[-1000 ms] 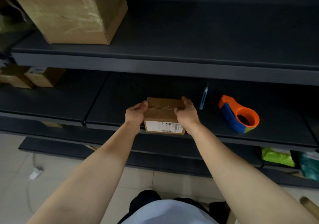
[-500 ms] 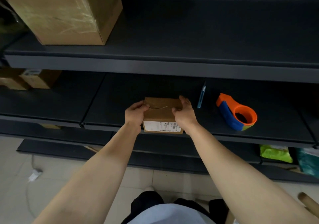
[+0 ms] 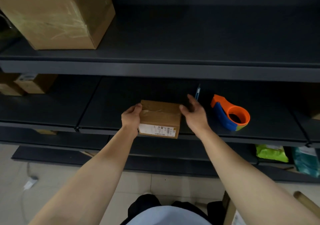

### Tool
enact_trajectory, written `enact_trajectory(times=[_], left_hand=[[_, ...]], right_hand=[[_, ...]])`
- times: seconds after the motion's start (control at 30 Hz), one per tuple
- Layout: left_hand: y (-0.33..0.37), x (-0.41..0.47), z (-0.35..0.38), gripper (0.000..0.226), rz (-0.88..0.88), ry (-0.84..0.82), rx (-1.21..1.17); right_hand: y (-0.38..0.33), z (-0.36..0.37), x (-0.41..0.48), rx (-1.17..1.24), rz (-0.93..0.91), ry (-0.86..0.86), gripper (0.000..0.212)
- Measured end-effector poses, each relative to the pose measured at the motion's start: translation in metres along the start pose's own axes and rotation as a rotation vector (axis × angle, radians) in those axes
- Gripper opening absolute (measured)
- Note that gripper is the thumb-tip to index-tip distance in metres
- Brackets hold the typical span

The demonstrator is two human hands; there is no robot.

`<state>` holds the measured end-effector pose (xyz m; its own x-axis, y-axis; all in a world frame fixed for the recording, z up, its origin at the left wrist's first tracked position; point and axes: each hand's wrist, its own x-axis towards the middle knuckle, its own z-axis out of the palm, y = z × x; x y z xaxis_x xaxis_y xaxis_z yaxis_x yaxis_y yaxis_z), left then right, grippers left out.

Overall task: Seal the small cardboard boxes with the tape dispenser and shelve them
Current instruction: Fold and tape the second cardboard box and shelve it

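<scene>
A small cardboard box (image 3: 160,119) with a white label on its near side sits at the front edge of the dark middle shelf (image 3: 110,103). Tape shines along its top seam. My left hand (image 3: 130,117) grips the box's left end, thumb on top. Just off the box's right end is my right hand (image 3: 194,113), with its fingers spread and nothing in it. An orange and blue tape dispenser (image 3: 231,113) lies on the same shelf to the right of that hand.
A blue pen-like tool (image 3: 197,93) lies behind my right hand. A large cardboard box (image 3: 57,15) stands on the upper shelf at left. Small boxes (image 3: 26,84) sit at the far left of the middle shelf. Green and teal packets (image 3: 271,152) lie on the lower shelf.
My right hand has let go of the box's right end and opened, drifting right toward the tape dispenser. My left hand keeps its hold.
</scene>
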<state>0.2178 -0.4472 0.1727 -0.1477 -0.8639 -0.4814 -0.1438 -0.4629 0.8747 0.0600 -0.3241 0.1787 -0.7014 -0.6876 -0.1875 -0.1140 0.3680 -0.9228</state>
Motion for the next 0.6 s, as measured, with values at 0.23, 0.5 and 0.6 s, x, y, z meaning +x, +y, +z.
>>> enact_trajectory(times=[0.23,0.5,0.6], left_hand=[[0.008,-0.004,0.002,0.033,-0.004,-0.016,0.032],[0.019,-0.014,-0.001,0.028,0.007,0.049,0.068],[0.024,-0.024,0.0,0.022,0.271,0.144,0.162]], right_hand=[[0.043,-0.07,0.016,-0.754,0.286,0.414,0.074],[0.085,-0.106,0.017,-0.783,0.276,0.332,0.027],[0.077,-0.118,-0.002,-0.499,0.09,0.335,0.009]])
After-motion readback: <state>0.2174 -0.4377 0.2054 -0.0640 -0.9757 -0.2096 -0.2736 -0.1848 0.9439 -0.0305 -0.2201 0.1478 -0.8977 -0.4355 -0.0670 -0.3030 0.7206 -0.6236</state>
